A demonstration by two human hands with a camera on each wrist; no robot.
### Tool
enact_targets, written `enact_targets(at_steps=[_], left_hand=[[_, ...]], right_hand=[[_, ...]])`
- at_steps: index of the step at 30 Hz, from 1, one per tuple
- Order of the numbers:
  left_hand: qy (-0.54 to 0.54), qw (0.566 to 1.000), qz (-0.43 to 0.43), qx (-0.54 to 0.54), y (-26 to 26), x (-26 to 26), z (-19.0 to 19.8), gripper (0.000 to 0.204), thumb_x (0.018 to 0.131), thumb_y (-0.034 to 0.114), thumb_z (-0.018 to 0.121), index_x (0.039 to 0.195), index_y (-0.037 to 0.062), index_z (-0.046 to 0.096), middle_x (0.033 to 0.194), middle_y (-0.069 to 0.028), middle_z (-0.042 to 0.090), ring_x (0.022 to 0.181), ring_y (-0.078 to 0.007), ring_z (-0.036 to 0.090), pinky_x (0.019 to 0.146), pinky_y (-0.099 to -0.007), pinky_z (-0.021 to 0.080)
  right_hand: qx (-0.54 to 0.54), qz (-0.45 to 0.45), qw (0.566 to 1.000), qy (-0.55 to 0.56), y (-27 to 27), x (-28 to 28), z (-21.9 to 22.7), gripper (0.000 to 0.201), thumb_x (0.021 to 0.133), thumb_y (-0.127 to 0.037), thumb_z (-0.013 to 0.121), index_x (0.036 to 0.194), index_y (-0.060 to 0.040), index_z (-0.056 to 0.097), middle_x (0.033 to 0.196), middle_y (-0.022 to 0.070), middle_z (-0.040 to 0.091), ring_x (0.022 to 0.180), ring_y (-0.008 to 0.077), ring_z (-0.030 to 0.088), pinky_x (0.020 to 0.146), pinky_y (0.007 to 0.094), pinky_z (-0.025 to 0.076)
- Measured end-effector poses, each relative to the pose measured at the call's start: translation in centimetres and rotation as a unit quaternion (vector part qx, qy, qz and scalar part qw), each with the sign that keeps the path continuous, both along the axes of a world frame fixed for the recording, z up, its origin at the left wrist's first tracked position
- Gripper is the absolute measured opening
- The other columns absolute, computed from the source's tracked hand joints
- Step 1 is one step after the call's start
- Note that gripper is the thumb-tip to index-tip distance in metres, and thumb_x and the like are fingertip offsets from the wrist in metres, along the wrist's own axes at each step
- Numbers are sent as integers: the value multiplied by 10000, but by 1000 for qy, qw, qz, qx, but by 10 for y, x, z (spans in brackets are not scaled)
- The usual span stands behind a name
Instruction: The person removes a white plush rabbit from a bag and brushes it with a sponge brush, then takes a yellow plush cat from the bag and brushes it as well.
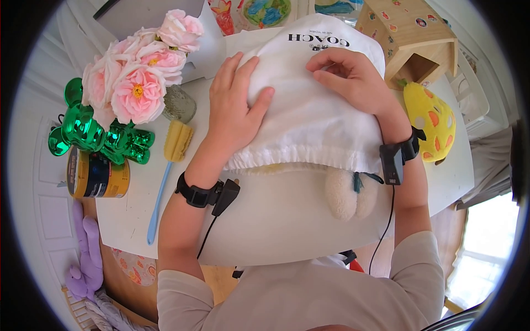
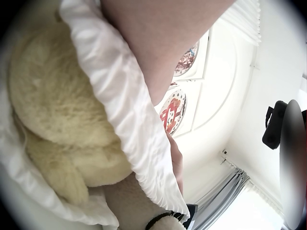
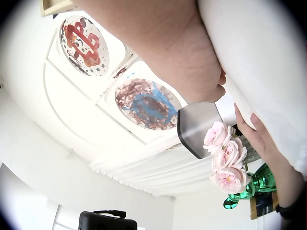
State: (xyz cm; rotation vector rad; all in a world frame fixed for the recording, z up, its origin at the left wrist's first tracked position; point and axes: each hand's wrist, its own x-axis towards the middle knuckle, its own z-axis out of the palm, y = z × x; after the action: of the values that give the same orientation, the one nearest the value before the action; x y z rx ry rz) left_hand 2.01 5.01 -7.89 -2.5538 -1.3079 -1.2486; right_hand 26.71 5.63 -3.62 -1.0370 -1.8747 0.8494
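A white drawstring cloth bag (image 1: 309, 105) with black COACH lettering lies bulging on the table. My left hand (image 1: 237, 105) rests on its left side, fingers spread. On the upper right of the bag is my right hand (image 1: 353, 80), its fingers loosely bent and the thumb near the index finger. The gathered mouth of the bag faces my body. Inside the opening, the left wrist view shows a pale yellow plush toy (image 2: 62, 91). Cream plush limbs (image 1: 341, 196) with a dark green ribbon (image 1: 359, 182) stick out at the right; the rest is hidden.
On the left stand pink flowers (image 1: 138, 91) in a glass vase (image 1: 179, 103), a shiny green bear figure (image 1: 99, 132), a yellow tub (image 1: 99, 174) and a blue-handled sponge brush (image 1: 160, 193). A wooden house (image 1: 411, 38) and yellow plush (image 1: 429, 124) are at the right.
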Motion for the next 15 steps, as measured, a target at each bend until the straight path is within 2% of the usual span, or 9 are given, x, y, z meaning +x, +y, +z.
enact_targets(at_steps=[15], left_hand=[[2, 1000, 2, -3, 1, -1, -1, 475, 912, 294, 553, 1309, 46, 475, 1378, -243, 407, 1255, -399, 402, 1054, -435, 304]], right_hand=[[1, -3, 1000, -4, 0, 0, -1, 162, 844, -134, 643, 954, -19, 676, 857, 29, 660, 802, 101, 590, 771, 242, 487]])
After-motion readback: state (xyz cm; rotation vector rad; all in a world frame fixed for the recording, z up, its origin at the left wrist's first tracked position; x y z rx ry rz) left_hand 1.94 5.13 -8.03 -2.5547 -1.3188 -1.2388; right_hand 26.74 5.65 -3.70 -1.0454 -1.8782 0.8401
